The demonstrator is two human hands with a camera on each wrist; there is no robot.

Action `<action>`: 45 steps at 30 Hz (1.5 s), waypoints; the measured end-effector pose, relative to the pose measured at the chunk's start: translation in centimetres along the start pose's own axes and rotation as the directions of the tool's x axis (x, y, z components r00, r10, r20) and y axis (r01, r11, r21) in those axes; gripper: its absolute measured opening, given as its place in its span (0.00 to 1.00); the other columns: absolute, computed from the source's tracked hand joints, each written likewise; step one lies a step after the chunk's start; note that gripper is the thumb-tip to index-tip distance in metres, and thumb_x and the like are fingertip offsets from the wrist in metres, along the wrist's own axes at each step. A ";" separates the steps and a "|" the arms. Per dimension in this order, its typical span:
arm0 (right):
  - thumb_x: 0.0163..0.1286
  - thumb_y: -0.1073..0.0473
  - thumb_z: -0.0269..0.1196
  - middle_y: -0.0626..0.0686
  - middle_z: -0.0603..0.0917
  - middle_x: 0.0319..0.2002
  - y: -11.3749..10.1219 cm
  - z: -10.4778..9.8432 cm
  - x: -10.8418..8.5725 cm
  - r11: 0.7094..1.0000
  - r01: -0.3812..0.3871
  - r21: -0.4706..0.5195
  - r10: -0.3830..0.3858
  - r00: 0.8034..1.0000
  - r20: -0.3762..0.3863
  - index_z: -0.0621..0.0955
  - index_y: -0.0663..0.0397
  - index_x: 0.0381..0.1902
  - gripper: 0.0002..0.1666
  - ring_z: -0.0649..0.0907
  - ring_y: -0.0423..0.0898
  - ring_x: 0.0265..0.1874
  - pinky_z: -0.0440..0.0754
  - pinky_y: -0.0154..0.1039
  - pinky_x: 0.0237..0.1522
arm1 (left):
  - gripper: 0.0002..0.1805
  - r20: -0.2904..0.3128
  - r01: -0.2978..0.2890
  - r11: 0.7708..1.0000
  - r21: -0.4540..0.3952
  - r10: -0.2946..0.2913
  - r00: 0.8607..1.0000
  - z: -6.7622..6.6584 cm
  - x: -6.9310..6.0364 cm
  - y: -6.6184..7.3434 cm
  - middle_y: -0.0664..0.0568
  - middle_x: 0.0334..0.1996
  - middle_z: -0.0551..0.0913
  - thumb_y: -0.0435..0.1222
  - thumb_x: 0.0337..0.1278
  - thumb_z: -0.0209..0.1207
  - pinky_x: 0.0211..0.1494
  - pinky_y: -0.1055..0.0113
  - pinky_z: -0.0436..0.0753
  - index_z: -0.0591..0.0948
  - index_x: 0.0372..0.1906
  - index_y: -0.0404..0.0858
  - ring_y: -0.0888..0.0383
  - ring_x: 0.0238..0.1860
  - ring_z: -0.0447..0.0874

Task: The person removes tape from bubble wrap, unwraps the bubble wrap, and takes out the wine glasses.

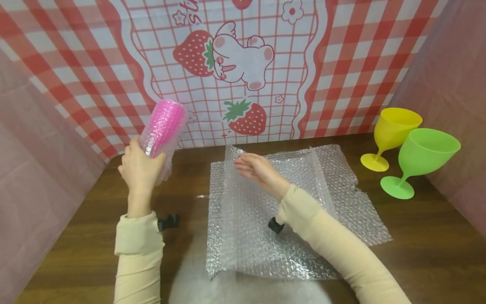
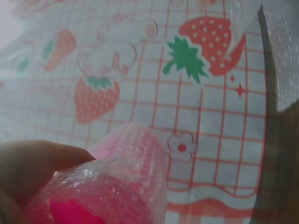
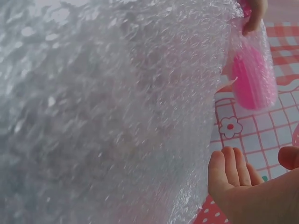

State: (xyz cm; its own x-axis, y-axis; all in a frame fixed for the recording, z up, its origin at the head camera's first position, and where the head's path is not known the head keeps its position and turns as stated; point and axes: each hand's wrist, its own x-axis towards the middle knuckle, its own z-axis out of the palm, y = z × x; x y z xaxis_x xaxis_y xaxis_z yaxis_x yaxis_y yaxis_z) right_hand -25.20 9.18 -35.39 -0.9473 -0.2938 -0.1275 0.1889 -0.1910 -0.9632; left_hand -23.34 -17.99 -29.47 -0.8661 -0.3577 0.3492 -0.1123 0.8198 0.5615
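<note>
My left hand point(image 1: 141, 166) grips a pink object rolled in bubble wrap point(image 1: 166, 122), tilted above the left side of the table. Its rounded pink end shows through the clear wrap; the wrapping hides its exact kind. In the left wrist view, the thumb point(image 2: 46, 161) lies against the wrapped pink object point(image 2: 126, 186). Over the flat bubble wrap sheets point(image 1: 258, 228) is my right hand point(image 1: 262, 171), its fingers extended and holding nothing. The right wrist view shows that hand point(image 3: 243, 186) beside the sheet point(image 3: 117, 107); whether they touch, I cannot tell.
A yellow goblet point(image 1: 395, 126) and a green goblet point(image 1: 427, 152) stand upright at the right of the wooden table point(image 1: 87, 236). A red-checked strawberry cloth point(image 1: 243, 42) hangs behind, with pink curtains point(image 1: 34, 169) at the sides. A small clear scrap point(image 1: 203, 196) lies left of the sheets.
</note>
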 end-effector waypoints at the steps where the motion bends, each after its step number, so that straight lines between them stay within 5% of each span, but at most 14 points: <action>1: 0.71 0.56 0.47 0.64 0.68 0.61 0.0 0.1 0.0 1.000 -0.001 0.011 0.001 1.000 -0.001 0.59 0.65 0.65 0.29 0.68 0.55 0.62 0.67 0.43 0.62 | 0.41 0.004 -0.009 1.000 -0.010 0.009 1.000 0.0 -0.2 0.3 0.36 0.56 0.70 0.47 0.45 0.56 0.52 0.42 0.66 0.58 0.66 0.38 0.37 0.54 0.68; 12: 0.73 0.53 0.43 0.64 0.66 0.63 -0.6 0.7 -0.2 0.999 0.026 0.026 -0.027 0.999 0.020 0.56 0.64 0.67 0.30 0.68 0.54 0.62 0.66 0.43 0.63 | 0.41 0.018 -0.140 0.981 -0.134 0.144 0.989 0.3 -1.7 2.7 0.39 0.57 0.71 0.46 0.44 0.59 0.56 0.43 0.67 0.61 0.65 0.37 0.41 0.55 0.70; 20: 0.73 0.55 0.41 0.69 0.60 0.64 -0.7 1.6 -0.1 0.972 0.056 0.226 -0.064 0.998 0.028 0.52 0.65 0.68 0.30 0.64 0.59 0.64 0.63 0.43 0.65 | 0.40 0.083 -0.167 0.963 -0.213 0.188 0.979 0.7 -2.6 3.8 0.39 0.57 0.71 0.45 0.44 0.61 0.56 0.45 0.70 0.62 0.65 0.37 0.41 0.55 0.70; 26: 0.74 0.51 0.39 0.68 0.58 0.65 -0.8 1.9 0.1 0.965 0.083 0.249 -0.093 0.995 0.031 0.51 0.66 0.68 0.33 0.63 0.58 0.65 0.63 0.43 0.65 | 0.39 0.092 -0.197 0.942 -0.272 0.229 0.969 1.4 -3.3 4.6 0.41 0.55 0.73 0.45 0.42 0.63 0.55 0.47 0.72 0.65 0.63 0.37 0.43 0.54 0.72; 37: 0.74 0.49 0.34 0.66 0.63 0.62 -0.8 2.3 0.0 0.946 0.103 0.307 -0.118 0.993 0.031 0.54 0.67 0.66 0.32 0.66 0.56 0.61 0.64 0.45 0.64 | 0.39 0.279 -0.106 0.903 -0.416 0.238 0.930 2.0 -4.6 5.9 0.42 0.56 0.73 0.45 0.43 0.65 0.53 0.50 0.76 0.64 0.63 0.42 0.46 0.54 0.73; 45: 0.73 0.44 0.33 0.61 0.69 0.55 -0.9 1.9 0.1 0.926 0.128 0.354 -0.136 0.991 -0.004 0.58 0.64 0.66 0.35 0.74 0.47 0.49 0.65 0.46 0.63 | 0.38 0.336 -0.048 0.863 -0.504 0.246 0.909 2.8 -5.3 6.7 0.44 0.57 0.72 0.47 0.45 0.64 0.52 0.53 0.77 0.63 0.63 0.43 0.48 0.53 0.73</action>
State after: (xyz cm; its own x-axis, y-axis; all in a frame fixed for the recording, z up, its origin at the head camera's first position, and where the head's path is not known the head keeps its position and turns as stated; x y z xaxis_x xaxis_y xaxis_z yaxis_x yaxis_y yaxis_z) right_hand -24.99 7.51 -34.06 -0.9652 -0.2614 0.0033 0.1450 -0.5460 -0.8251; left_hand -20.90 -9.34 -29.70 -0.9786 0.0268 0.2038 0.1898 0.4992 0.8455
